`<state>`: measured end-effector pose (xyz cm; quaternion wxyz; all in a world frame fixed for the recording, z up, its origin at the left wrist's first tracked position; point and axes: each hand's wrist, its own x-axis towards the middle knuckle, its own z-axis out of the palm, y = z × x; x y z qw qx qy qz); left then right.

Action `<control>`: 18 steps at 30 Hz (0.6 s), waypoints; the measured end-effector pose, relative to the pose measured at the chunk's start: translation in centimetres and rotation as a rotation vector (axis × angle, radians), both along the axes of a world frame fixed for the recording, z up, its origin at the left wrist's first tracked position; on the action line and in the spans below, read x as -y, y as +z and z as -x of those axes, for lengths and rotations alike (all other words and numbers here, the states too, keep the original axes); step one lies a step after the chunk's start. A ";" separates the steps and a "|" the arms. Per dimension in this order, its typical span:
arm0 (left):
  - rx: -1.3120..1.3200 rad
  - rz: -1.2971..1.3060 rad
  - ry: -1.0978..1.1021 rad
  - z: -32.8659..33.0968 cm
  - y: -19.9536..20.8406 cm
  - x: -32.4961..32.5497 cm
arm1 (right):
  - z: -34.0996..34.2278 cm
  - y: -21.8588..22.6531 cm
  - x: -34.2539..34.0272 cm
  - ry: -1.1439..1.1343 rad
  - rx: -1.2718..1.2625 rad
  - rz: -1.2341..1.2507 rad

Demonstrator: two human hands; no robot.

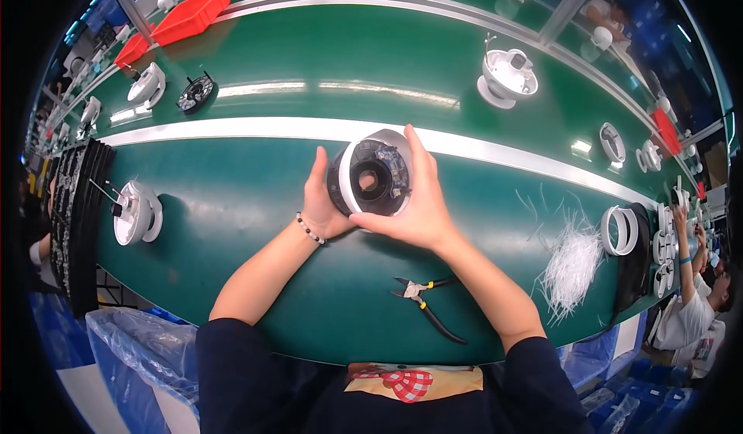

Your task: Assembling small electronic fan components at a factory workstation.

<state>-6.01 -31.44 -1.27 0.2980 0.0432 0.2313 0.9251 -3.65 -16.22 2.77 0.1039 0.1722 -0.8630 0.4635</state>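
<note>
Above the middle of the green bench, my left hand [320, 205] and my right hand [424, 211] grip one round housing [374, 172] from its two sides. It has a white ring around a black inner part, with a circuit board along one side and a round hole in the centre. My left fingers are mostly hidden behind it; the left thumb points up. My right fingers wrap the far right side, and the right thumb lies along the lower rim. Below my right hand, a pair of cutting pliers [416, 288] with black and yellow handles lies spread on the bench.
A white device base [139, 213] stands left, beside a black rack [73, 217]. To the right lie thin white strips [571, 271] and white rings [619, 230]. Across the white rail [271, 128], a conveyor carries white housings [508, 76] and a black part [195, 93]. People work at far right.
</note>
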 end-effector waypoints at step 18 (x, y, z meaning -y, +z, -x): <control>0.040 0.033 0.063 -0.8 0.2 0.6 | -0.4 -0.5 2.7 -0.065 -0.029 -0.181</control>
